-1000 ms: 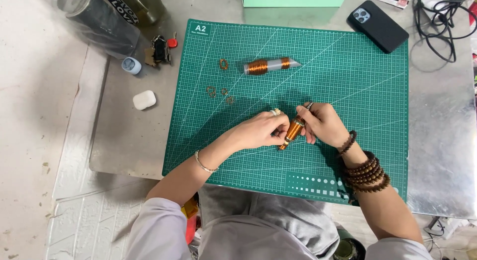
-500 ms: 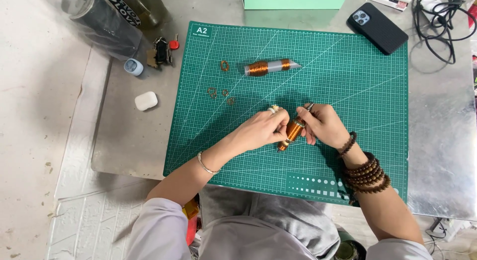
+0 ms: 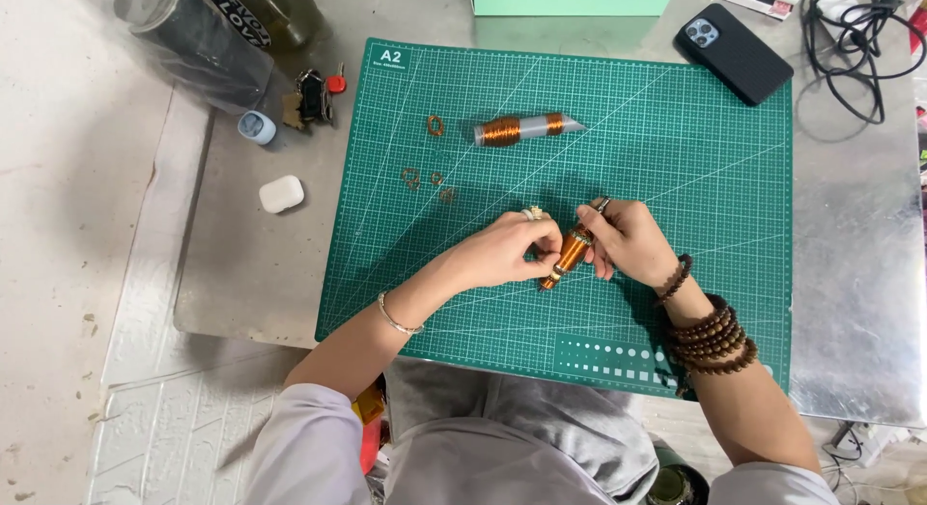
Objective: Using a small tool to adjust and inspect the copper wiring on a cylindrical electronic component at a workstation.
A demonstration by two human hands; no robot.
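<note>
Copper-wire coil sits between both hands over middle of green cutting mat, tilted, lower end toward me. Left hand pinches near coil's lower end; right hand is closed around upper part. I judge winding or fine wire handling is under way; next move calls for steady grip and small finger turns. Coil looks slim, orange-brown, glossy, with pale band near bottom. Second coil on grey tube lies well apart, further up mat; small wire loops lie left of it.
</note>
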